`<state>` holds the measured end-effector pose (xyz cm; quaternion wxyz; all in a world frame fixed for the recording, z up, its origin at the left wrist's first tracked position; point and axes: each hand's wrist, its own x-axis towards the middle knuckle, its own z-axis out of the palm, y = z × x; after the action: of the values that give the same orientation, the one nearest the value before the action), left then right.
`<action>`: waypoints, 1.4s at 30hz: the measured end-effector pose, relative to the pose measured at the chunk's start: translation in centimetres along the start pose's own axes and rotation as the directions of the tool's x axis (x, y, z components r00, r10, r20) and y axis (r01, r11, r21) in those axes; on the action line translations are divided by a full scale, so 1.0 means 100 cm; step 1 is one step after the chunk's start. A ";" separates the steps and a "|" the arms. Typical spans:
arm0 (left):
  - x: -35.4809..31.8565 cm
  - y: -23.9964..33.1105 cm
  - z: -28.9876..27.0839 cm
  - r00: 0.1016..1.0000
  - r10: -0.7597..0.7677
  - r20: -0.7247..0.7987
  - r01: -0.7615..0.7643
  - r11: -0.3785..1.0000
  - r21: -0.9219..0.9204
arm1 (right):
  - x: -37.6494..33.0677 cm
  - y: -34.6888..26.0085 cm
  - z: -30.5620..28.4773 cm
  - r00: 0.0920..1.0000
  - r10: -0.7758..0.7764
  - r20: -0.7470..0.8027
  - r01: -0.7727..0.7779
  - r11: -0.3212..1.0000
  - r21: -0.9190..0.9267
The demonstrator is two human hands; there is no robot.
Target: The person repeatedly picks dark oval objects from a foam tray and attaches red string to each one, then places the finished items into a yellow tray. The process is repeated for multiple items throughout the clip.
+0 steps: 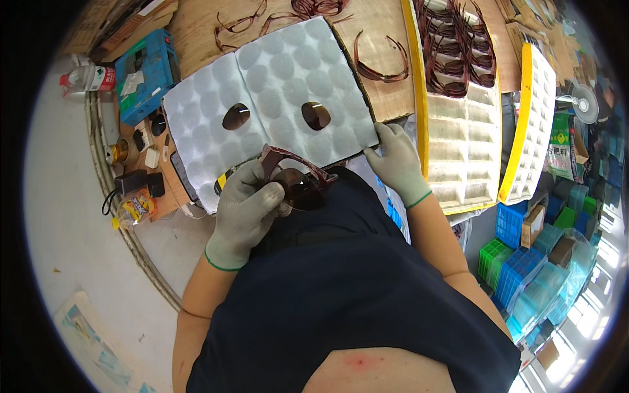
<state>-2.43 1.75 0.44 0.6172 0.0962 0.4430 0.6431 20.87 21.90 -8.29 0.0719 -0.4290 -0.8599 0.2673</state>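
Observation:
My left hand (246, 206), in a grey glove, grips a dark red sunglasses frame (298, 171) with a brown lens fitted in it, held close to my body. In its own grey glove, my right hand (395, 160) rests on the near right corner of a white padded foam sheet (275, 78). Two loose brown lenses lie on that sheet, one on the left (236, 116) and one on the right (316, 115).
An empty dark red frame (380, 62) lies on the wooden bench beyond the sheet. A white compartment tray (458, 144) with several frames stands to the right. A blue box (147, 72), a bottle (88, 78) and small tools sit at left. Blue and green crates (524, 262) stand on the floor.

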 end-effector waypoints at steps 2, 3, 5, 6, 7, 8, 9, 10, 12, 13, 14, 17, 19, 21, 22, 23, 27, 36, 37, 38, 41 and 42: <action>-0.004 -0.001 0.002 0.999 0.032 -0.020 -0.032 0.999 0.001 | 0.004 0.006 -0.008 1.000 -0.015 0.010 0.015 1.000 -0.004; -0.005 -0.002 0.001 0.998 0.052 -0.028 -0.052 0.999 0.004 | 0.007 0.009 -0.014 1.000 -0.022 0.016 0.022 1.000 -0.005; -0.006 -0.002 -0.001 0.996 0.083 -0.036 -0.083 0.996 0.014 | 0.014 0.015 -0.028 0.990 -0.045 0.131 0.053 0.997 -0.060; -0.008 -0.001 -0.003 0.996 0.079 -0.043 -0.079 0.997 0.008 | 0.017 0.017 -0.035 0.981 -0.052 0.188 0.069 0.994 -0.087; -0.009 0.000 -0.004 0.996 0.075 -0.051 -0.075 0.997 0.000 | 0.018 0.019 -0.040 0.970 -0.171 0.172 0.195 0.971 -0.137; -0.011 0.000 -0.004 0.996 0.071 -0.057 -0.071 0.997 -0.007 | 0.021 0.022 -0.045 0.954 -0.188 0.232 0.231 0.958 -0.172; -0.013 0.002 -0.003 0.995 0.078 -0.057 -0.078 0.997 0.005 | 0.024 0.025 -0.049 0.935 -0.202 0.291 0.267 0.942 -0.205; -0.014 0.004 -0.002 0.994 0.088 -0.061 -0.087 0.996 0.015 | 0.027 0.026 -0.052 0.911 -0.215 0.352 0.308 0.922 -0.235; -0.019 0.007 -0.002 0.991 0.106 -0.082 -0.105 0.994 0.021 | 0.025 0.019 -0.056 0.938 -0.269 0.218 0.310 0.933 -0.182; -0.023 0.008 -0.004 0.988 0.121 -0.097 -0.120 0.993 0.015 | 0.023 0.007 -0.059 0.953 -0.277 0.124 0.292 0.947 -0.130; -0.025 0.009 -0.006 0.984 0.138 -0.117 -0.137 0.990 0.012 | 0.022 -0.005 -0.059 0.959 -0.282 0.028 0.283 0.956 -0.071; -0.038 0.023 -0.010 0.985 0.134 -0.112 -0.132 0.991 0.026 | 0.017 -0.041 -0.048 0.981 -0.191 0.020 0.175 0.930 0.325; -0.049 0.029 -0.014 0.985 0.132 -0.113 -0.105 0.971 0.214 | 0.014 -0.064 -0.031 0.980 -0.196 0.037 0.159 0.880 0.447; -0.055 0.035 -0.015 0.983 0.127 -0.135 -0.071 0.931 0.357 | 0.011 -0.079 -0.019 0.951 -0.285 0.121 0.147 0.760 0.633; -0.053 0.037 -0.020 0.986 0.149 -0.078 -0.098 0.886 0.454 | 0.008 -0.095 -0.021 0.900 -0.417 0.129 0.182 0.627 0.758; -0.047 0.035 -0.029 0.988 0.156 -0.018 -0.122 0.832 0.541 | 0.007 -0.114 -0.023 0.851 -0.516 0.100 0.284 0.612 0.738; -0.043 0.034 -0.011 0.966 0.254 0.045 -0.256 0.923 0.287 | 0.003 -0.154 -0.029 0.736 -0.606 0.303 0.221 0.638 0.738; -0.060 0.038 -0.044 0.975 0.221 -0.024 -0.220 0.975 0.029 | 0.011 -0.200 -0.057 0.583 -0.629 0.514 0.033 0.651 0.758; -0.062 0.039 -0.048 0.979 0.205 -0.017 -0.205 0.979 -0.004 | 0.003 -0.198 -0.046 0.618 -0.617 0.487 0.052 0.650 0.758; -0.064 0.039 -0.052 0.982 0.187 -0.023 -0.187 0.982 -0.004 | -0.003 -0.200 -0.041 0.632 -0.601 0.488 0.042 0.656 0.753; -0.070 0.038 -0.062 0.990 0.138 -0.024 -0.138 0.990 0.012 | -0.021 -0.204 -0.024 0.661 -0.589 0.465 0.036 0.644 0.764; -0.071 0.038 -0.067 0.991 0.131 -0.016 -0.131 0.991 0.022 | -0.027 -0.209 -0.021 0.693 -0.552 0.463 -0.010 0.635 0.772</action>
<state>-8.05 -6.95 2.16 0.5689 0.1260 0.4478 0.6782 8.65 10.46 4.71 -0.0337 -0.0928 -0.7047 0.7026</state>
